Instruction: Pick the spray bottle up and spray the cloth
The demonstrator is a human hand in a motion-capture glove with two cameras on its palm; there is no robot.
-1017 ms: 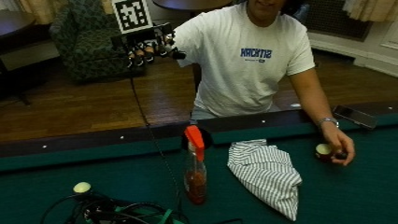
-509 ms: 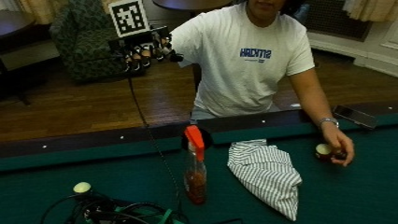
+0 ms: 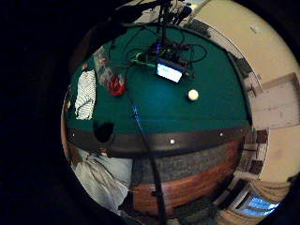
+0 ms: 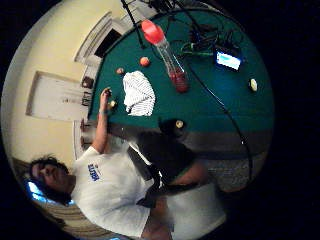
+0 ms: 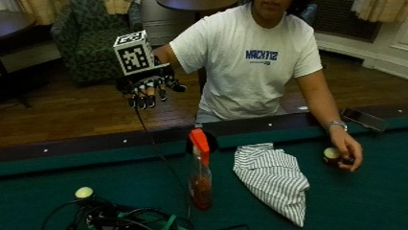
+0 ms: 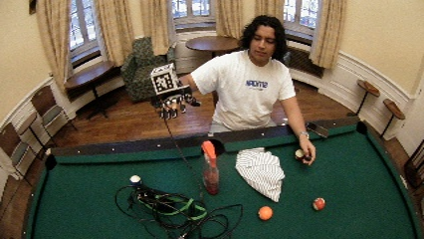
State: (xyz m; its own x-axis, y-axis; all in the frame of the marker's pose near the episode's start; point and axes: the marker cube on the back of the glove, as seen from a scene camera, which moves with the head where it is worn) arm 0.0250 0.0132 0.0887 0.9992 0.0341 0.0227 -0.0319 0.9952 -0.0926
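A green pool table (image 5: pixel 51 177) fills the near part of the scene, and the person is seated behind its far rail. The striped cloth (image 5: pixel 274 179) is laid crumpled on the felt, right of centre, presumably so it can be sprayed where it lies. Just left of it, apart from it, the spray bottle (image 5: pixel 200 175) stands upright, a little in from the far rail; its clear body shows reddish liquid low down, and an orange-red trigger head is set on top. The gloved right hand (image 5: pixel 148 88) is held raised above the floor beyond the far rail, well apart from the bottle, fingers hanging loosely and nothing gripped; the pick-up is judged not yet begun. The bare left hand (image 5: pixel 344 152) rests on the felt to the right, curled around a ball (image 5: pixel 331 154). A white cue ball (image 5: pixel 84 192) lies near left beside a tangle of cables (image 5: pixel 115 218).
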